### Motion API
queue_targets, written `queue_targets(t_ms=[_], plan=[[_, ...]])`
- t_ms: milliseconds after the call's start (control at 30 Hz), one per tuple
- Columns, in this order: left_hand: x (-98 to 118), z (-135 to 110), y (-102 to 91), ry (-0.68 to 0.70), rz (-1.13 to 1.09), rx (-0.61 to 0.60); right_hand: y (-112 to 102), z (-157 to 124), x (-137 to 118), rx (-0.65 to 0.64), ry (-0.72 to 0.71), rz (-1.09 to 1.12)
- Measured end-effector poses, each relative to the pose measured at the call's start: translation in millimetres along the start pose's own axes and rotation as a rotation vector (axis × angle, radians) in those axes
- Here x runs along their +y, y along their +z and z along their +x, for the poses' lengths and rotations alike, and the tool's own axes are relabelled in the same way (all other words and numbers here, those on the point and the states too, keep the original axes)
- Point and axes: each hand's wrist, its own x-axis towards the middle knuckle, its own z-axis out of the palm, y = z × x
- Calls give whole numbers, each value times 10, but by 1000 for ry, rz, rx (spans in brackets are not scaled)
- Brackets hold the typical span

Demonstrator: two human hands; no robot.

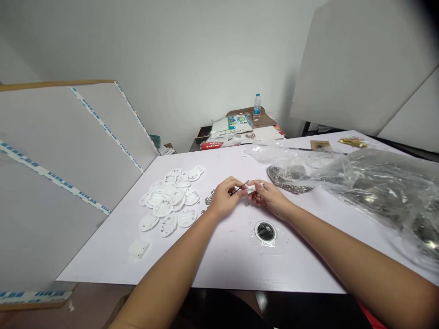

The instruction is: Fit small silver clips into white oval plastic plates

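Observation:
Both my hands meet over the middle of a white table. My left hand is closed in a pinch on a thin dark metal piece that I cannot make out clearly. My right hand is closed on a small white plastic piece, held against the left hand's fingertips. A pile of several white round plastic discs lies to the left of my hands. Small metal bits are scattered just beside my left hand.
A round black-and-white part in clear wrap lies near the front. A clear bag of small metal parts and big crumpled plastic bags fill the right. White boards lean at left. A water bottle stands behind.

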Motion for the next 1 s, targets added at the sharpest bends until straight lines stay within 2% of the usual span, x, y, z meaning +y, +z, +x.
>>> queue_targets(t_ms=[133,233,433,700,767,900,1000], plan=[[-6,-3,-21,-114,-136,-17,-19,-6,-4,5,-91,-150],[-10,-13,-24,-143,-177,-41,-11,-16,-23,40,-77,-214],[-42,-18,-19,-138,-221,-56,-18,-23,10,75,-38,-195],[-46,-21,-37,-110,-218,-50,-9,-54,-27,121,-88,-356],[-48,-22,-38,-103,-216,-46,-20,-57,-43,144,-128,-430],[-64,-15,-39,-107,-244,-37,-63,-50,-63,218,-300,-651],[-88,-9,-38,-109,-260,-41,-86,-50,-62,200,-395,-680]])
